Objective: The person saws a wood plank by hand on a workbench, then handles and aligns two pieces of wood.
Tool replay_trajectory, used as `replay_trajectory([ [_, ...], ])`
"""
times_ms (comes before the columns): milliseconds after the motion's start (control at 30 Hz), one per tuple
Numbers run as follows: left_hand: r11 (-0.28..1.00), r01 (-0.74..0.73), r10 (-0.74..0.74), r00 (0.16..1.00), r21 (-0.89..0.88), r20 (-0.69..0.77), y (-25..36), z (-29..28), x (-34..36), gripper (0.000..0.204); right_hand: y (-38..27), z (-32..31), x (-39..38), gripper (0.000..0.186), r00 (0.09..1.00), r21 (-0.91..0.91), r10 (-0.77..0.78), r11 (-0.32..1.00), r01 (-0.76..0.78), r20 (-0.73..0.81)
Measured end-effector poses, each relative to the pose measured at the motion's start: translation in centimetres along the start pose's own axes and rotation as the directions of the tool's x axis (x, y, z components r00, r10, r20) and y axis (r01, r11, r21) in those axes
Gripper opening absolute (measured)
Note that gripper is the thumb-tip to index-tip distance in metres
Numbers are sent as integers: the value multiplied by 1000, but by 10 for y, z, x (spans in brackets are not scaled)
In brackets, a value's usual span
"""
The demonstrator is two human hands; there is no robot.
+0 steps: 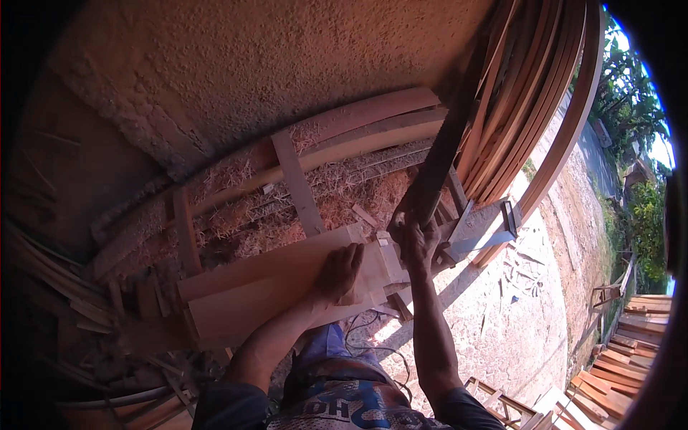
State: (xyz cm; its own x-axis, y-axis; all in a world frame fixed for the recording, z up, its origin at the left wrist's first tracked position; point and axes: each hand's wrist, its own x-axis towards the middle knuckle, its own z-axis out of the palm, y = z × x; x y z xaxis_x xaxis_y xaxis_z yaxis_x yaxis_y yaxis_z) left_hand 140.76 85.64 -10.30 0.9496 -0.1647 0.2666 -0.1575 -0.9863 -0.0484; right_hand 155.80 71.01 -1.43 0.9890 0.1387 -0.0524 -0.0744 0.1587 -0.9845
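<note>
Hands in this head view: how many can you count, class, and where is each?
2: the left hand rests on the pale wood; the right hand grips a long dark tool. No others show.

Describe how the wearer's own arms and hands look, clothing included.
The left hand and right hand are bare, with no gloves visible. The forearms are uncovered too, with no watch or band that I can make out. Dark short sleeves end around the elbows; the shirt front carries printed lettering and blue shapes.
</note>
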Motion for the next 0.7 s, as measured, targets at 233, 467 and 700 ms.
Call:
replay_trajectory([
  [233, 898, 279, -219, 954, -340, 205, 14, -7, 59, 67, -29, -32, -36, 19, 1000, -46, -10, 999, 9, -5],
  [467, 555, 532, -403, 844, -639, 354, 20, 39, 125, 34, -39, -69, -100, 30, 992, -232, -56, 972, 29, -109],
  [700, 333, 79, -561, 817, -939, -130, 5, 15, 103, 85, -44, -83, -154, 31, 995, -241, 16, 970, -39, -96],
])
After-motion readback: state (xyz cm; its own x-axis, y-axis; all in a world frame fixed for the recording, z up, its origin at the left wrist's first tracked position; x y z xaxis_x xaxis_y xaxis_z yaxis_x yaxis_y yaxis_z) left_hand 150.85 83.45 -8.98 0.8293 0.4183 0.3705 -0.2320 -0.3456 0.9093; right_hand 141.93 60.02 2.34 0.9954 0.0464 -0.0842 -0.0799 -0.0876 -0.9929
